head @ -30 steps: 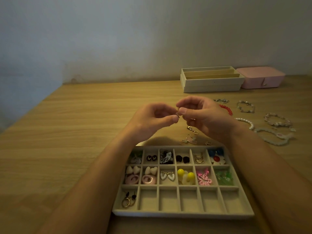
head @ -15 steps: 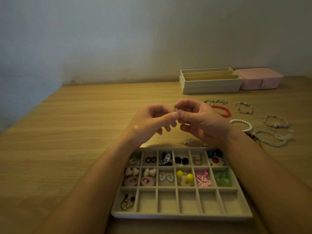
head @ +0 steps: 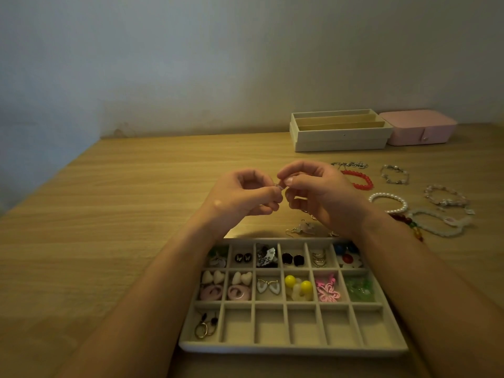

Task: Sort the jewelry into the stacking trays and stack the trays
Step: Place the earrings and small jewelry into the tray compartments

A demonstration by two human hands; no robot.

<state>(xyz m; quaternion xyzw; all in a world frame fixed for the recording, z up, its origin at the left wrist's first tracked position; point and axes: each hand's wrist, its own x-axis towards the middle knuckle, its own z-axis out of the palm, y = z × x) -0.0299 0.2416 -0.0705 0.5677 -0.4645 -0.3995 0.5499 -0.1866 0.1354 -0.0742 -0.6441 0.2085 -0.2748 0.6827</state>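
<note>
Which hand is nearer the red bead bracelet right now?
Right. The right hand sits just left of the red bead bracelet; the left hand is farther left, beyond the right hand. Both pinch a small jewelry piece between them.

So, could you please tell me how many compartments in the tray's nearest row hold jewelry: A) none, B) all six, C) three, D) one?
D: in the near row of the tray, only the leftmost compartment holds anything, the hoop earrings; the other five show bare lining.
</note>
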